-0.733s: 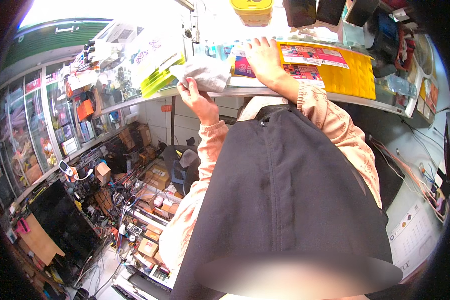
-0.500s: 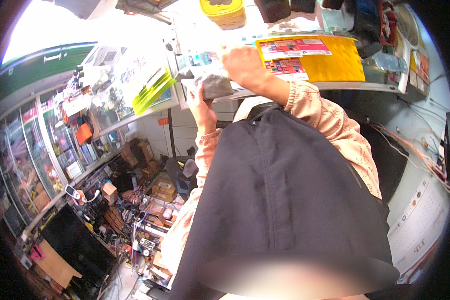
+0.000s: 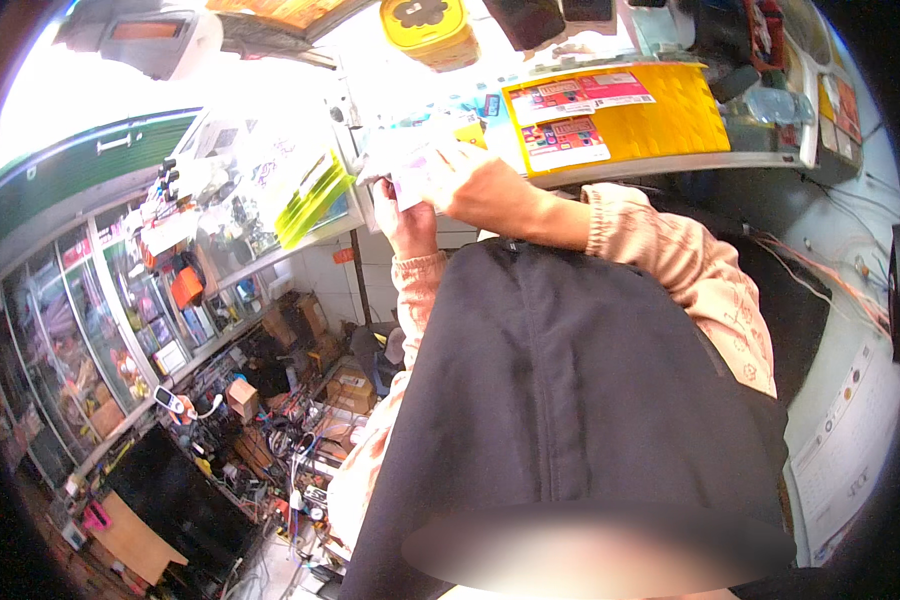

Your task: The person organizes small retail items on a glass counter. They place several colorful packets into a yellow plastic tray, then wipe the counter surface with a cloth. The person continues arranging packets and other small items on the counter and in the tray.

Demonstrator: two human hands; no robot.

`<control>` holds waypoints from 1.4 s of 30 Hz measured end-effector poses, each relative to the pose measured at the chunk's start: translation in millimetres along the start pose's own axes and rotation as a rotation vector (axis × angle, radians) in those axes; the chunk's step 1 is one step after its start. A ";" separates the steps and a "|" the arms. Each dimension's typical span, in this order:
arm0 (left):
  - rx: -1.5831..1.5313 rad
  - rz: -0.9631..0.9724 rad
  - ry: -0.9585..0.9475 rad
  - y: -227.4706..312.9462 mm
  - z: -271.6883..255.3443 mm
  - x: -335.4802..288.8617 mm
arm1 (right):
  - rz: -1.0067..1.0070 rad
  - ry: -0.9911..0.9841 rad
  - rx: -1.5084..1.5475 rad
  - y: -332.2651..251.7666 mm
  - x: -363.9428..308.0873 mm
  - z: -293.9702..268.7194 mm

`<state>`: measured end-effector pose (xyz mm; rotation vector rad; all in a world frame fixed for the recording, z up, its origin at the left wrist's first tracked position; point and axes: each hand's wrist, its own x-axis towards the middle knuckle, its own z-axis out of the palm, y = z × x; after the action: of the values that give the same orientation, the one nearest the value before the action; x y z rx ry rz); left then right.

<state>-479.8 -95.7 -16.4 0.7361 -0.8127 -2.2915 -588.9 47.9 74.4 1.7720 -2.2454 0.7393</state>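
Over the near edge of the glass counter [image 3: 650,167], both my hands meet at a pale, lilac-white flat piece [image 3: 411,182], perhaps paper or thin plastic; glare washes out its detail. My left hand [image 3: 406,224] grips it from below, thumb and fingers closed on its lower edge. From the right, my right hand [image 3: 482,192] reaches across with bent fingers against the piece's right side; its fingertips are partly hidden. Something greyish [image 3: 378,160] shows just behind the piece, too bright to make out.
Right of my hands lies a yellow padded sheet [image 3: 675,115] with two red-and-white printed cards [image 3: 580,92]. Beyond stand a yellow-lidded tub [image 3: 428,28], a dark box-like object [image 3: 523,20] and a clear bottle [image 3: 778,106]. Lime-green strips [image 3: 315,200] hang at left. Cluttered parts [image 3: 290,440] cover the lower left.
The grey cloth-like bundle in my left hand no longer shows clearly; a pale flat piece is there instead. My right hand has come down and left to meet it. The view has shifted slightly.
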 end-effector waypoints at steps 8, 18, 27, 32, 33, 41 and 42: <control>-0.116 -0.144 0.050 33.7 52.6 -28.9 | 0.465 0.050 0.844 31.6 26.0 13.0; 0.135 -0.040 0.089 28.9 58.2 -30.4 | 0.332 0.094 0.844 42.2 17.5 15.7; 0.347 0.048 0.153 15.4 54.5 7.6 | 0.498 0.009 1.133 76.2 -16.2 -37.8; 0.913 0.137 0.326 -24.5 40.4 28.5 | 0.581 0.299 1.412 114.7 -86.8 -85.6; 0.859 0.169 0.306 -32.9 38.8 28.4 | 0.547 0.373 1.327 122.2 -104.6 -96.3; 0.759 0.148 0.441 -55.2 39.3 28.7 | 0.761 0.631 -0.011 166.6 -209.4 -142.2; 0.763 0.149 0.443 -54.8 38.7 29.6 | 0.782 0.579 -0.147 169.4 -215.0 -141.7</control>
<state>-543.9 -66.9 -37.5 1.3888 -1.4648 -1.5552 -714.1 329.0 56.6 0.4551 -2.4138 1.0045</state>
